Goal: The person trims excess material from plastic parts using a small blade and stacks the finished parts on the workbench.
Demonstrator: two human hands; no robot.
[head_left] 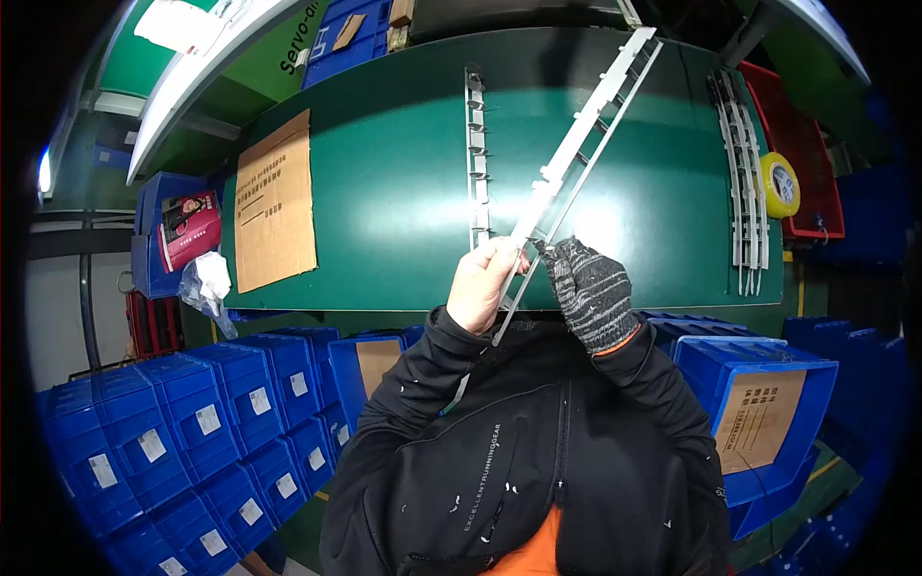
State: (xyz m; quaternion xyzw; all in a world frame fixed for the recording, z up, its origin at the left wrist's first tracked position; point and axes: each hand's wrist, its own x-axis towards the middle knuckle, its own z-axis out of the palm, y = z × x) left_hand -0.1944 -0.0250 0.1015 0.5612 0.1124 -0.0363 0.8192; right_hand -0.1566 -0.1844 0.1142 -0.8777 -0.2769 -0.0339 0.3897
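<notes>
1. Left hand (pixel 480 288), bare: gripping the near part of a long white slotted rail frame (pixel 575 144), thumb and fingers closed around it above the near edge of the green tabletop (pixel 384 192).
2. Right hand (pixel 594 293), in a grey-and-black knit glove: fingers curled inward, tips at the frame's right side, also over the tabletop's near edge. I cannot tell whether they pinch it.
3. The frame slants from the near edge to the tabletop's far edge, probably because its length is easier to manage when held close to the body. Whether its far end rests on anything is unclear.
4. Both elbows are bent, forearms angling inward, wrists near each other.
5. A similar rail strip (pixel 477 154) lies at the tabletop's middle; more rail strips (pixel 738 182) lie side by side at its right end, perhaps to keep its centre free for handling.
</notes>
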